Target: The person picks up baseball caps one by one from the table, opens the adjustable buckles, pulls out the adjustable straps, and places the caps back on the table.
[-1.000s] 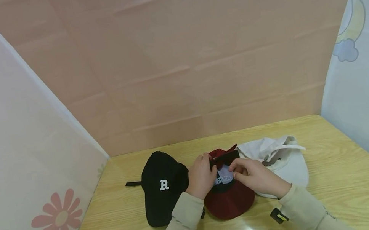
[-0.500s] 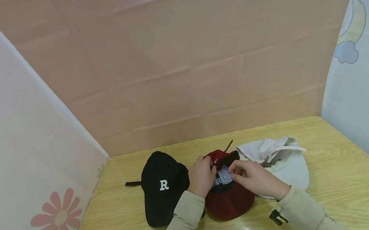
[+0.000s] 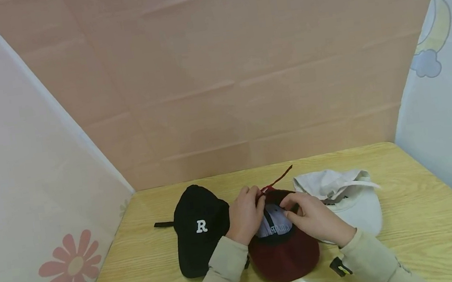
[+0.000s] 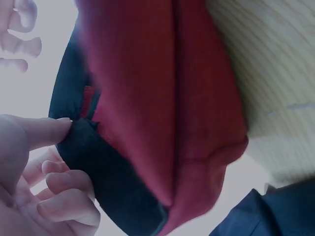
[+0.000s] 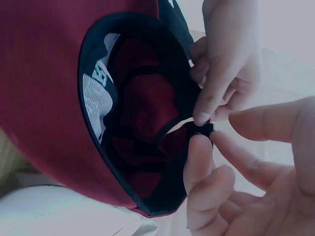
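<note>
A dark red baseball cap [image 3: 284,258] lies upturned in the middle, its brim toward me. Inside it a pale embroidery backing [image 5: 97,101] shows reversed letters. My left hand [image 3: 243,216] pinches the black inner band [image 4: 106,162] at the cap's back, thumb on top. Beyond those fingers the thin red strap [image 3: 283,175] sticks out loose. My right hand [image 3: 313,215] hovers at the cap's right side with bent fingers. Its thumb and fingertips stand apart in the right wrist view, and whether they touch the cap is unclear.
A black cap [image 3: 190,249] with a white R lies on the left, close to my left wrist. The white cap [image 3: 363,211], partly behind my right hand, lies upturned on the right. A wooden table [image 3: 132,275] carries them, with cloth walls around it.
The red cap has shifted toward me and opened wider, showing more of its inside. Its strap has swung up and out past the back. Both hands stay nearly in place.
</note>
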`<act>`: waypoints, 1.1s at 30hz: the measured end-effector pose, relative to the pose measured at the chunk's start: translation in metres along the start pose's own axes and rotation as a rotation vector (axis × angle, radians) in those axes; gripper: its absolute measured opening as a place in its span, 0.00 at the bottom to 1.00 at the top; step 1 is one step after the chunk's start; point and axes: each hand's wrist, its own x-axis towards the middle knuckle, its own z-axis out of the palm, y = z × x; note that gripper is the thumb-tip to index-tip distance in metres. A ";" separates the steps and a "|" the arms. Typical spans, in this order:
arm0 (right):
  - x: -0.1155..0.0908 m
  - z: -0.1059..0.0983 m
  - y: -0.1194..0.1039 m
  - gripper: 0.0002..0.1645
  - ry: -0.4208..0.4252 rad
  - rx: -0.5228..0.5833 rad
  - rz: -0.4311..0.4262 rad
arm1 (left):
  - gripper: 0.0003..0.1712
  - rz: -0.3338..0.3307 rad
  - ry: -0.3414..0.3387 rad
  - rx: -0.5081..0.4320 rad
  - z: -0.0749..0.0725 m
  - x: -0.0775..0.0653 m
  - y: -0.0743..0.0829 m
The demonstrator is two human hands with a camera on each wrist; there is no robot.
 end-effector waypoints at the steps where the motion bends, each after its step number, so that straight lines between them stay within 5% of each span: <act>1: 0.000 0.000 -0.002 0.11 0.019 -0.010 0.001 | 0.07 0.005 0.007 -0.011 -0.002 0.000 0.001; 13: 0.005 0.004 -0.014 0.17 0.396 -0.294 -0.118 | 0.04 0.091 0.103 -0.064 -0.023 -0.005 0.010; 19: 0.008 0.005 -0.017 0.14 0.415 -0.373 -0.193 | 0.05 0.206 0.163 -0.035 -0.039 -0.007 0.021; 24: 0.010 0.006 -0.019 0.08 0.463 -0.377 -0.230 | 0.04 0.285 0.148 0.003 -0.045 -0.007 0.024; 33: 0.011 0.008 -0.019 0.07 0.514 -0.297 -0.322 | 0.05 0.312 0.162 0.041 -0.050 -0.010 0.026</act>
